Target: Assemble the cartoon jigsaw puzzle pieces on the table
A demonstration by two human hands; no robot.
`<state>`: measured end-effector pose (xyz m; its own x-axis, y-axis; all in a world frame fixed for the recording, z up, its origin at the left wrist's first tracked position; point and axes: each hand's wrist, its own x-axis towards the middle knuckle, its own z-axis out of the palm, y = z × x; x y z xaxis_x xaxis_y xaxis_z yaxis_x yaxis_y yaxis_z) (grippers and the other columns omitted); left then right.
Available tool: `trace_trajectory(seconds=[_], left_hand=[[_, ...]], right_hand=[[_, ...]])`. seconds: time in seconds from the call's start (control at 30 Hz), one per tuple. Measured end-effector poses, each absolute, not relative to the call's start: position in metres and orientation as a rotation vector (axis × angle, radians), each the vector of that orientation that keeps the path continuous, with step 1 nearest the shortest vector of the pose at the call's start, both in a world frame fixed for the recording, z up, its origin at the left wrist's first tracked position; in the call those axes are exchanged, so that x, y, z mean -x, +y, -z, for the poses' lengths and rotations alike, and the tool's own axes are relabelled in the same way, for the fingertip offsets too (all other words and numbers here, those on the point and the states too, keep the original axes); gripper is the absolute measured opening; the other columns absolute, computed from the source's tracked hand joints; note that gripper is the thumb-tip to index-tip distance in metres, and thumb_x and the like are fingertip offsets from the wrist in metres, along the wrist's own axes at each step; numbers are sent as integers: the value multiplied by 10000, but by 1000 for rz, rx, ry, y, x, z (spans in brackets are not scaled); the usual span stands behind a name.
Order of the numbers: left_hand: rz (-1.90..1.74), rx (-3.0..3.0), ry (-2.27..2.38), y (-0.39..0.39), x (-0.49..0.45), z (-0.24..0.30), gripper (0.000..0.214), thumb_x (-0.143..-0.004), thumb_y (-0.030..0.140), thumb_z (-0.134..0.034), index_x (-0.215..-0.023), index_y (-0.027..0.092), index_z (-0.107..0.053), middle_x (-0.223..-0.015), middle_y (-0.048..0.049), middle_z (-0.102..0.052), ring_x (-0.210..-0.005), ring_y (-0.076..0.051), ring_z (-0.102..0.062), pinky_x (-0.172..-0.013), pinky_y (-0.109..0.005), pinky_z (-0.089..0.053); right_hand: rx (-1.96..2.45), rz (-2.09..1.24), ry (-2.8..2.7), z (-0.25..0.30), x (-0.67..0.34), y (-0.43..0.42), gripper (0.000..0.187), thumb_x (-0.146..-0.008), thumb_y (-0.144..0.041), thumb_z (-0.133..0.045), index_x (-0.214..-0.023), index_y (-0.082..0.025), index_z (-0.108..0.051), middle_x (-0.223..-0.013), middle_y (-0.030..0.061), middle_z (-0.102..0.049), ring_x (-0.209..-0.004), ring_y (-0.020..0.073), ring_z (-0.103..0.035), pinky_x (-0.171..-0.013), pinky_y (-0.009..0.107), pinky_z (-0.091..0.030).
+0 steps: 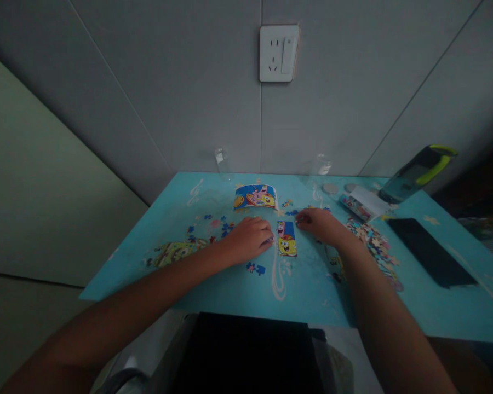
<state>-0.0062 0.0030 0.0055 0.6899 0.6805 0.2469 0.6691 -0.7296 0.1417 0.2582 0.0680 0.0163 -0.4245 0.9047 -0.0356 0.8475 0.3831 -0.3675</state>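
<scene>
near edge: we see both forearms come in over the table [213, 298] from 6 o'clock; bare turquoise strip between the edge and the hands, nothing on it but two loose blue pieces [255, 268].
left hand [250, 238]: palm down, fingers curled loosely, fingertips touching the left edge of the assembled strip; we can't tell if a piece is pinched under them.
right hand [318, 223]: palm down, fingers bent, tips pointing to 9 o'clock; looks closed on something small, but we can't tell what.
assembled strip [286, 238]: small joined puzzle section, flat on the table between the two hands; long axis runs 12 to 6 o'clock.
key relation: strip lies at 3 o'clock of the left hand, touching; at 8 o'clock of the right hand, just beside, a small gap showing. We judge the left hand nearer.
open room: bare table at 6 o'clock of the strip; sides taken by the hands.
left scatter: blue pieces [217, 224] and a yellow joined patch [176, 253] at 9 o'clock of the left hand.
right pile: unsorted pieces [376, 246] along the right forearm; dark phone [429, 250] at 3 o'clock, near the right edge.
far: reference picture [255, 197] at 12 o'clock of the strip, apart from it; small box [359, 203] and green-handled item [419, 172] at 2 o'clock; wall socket [278, 53] above.
</scene>
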Motion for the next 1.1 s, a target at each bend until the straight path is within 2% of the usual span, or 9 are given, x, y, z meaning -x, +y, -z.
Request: trace_trajectory(seconds=[0.43, 0.73, 0.97, 1.03, 1.1], left_hand=[[-526, -2701, 1100, 15, 7, 2, 130, -953, 302, -659, -1012, 198, -709, -992, -47, -697, -976, -203, -644, -889, -370, -496], [-638, -2600, 1085, 16, 3, 12, 181, -958, 365, -659, -1038, 202, -666, -1021, -46, -681, -1013, -226, -593, -910, -404, -444], [-609, -2684, 1078, 5, 10, 7, 165, -953, 366, -667, -1000, 209, -683, -1014, -51, -664, -1027, -238, -570, -890, -410, -413], [-585, -2716, 1075, -4, 16, 1, 171, -940, 361, -685, -1036, 219, -688, -1064, -50, -661, -1066, -246, -564, -900, -411, -413], [-593, -2764, 1087, -12, 25, -5, 236, -957, 347, -663, -1157, 223, -666, -1100, -51, -658, -1071, -244, -564, -903, -411, -419]], right_hand=[[1558, -544, -2428, -17, -257, 65, 220, -889, -247, -641, -1082, -191, -733, -940, 67, -758, -832, 199, -695, -750, 285, -485], [1611, -584, -2400, -18, -257, 61, 218, -902, -256, -617, -1091, -211, -714, -894, 49, -743, -785, 198, -672, -703, 290, -455], [1645, -605, -2365, -17, -257, 58, 191, -898, -283, -618, -1053, -220, -711, -959, 55, -740, -812, 195, -671, -715, 286, -473], [1654, -582, -2360, -16, -257, 58, 184, -892, -292, -623, -1038, -219, -710, -955, 56, -742, -823, 201, -678, -728, 292, -482], [1667, -545, -2364, -15, -257, 58, 177, -889, -302, -624, -1023, -224, -710, -936, 52, -745, -825, 210, -684, -730, 302, -485]])
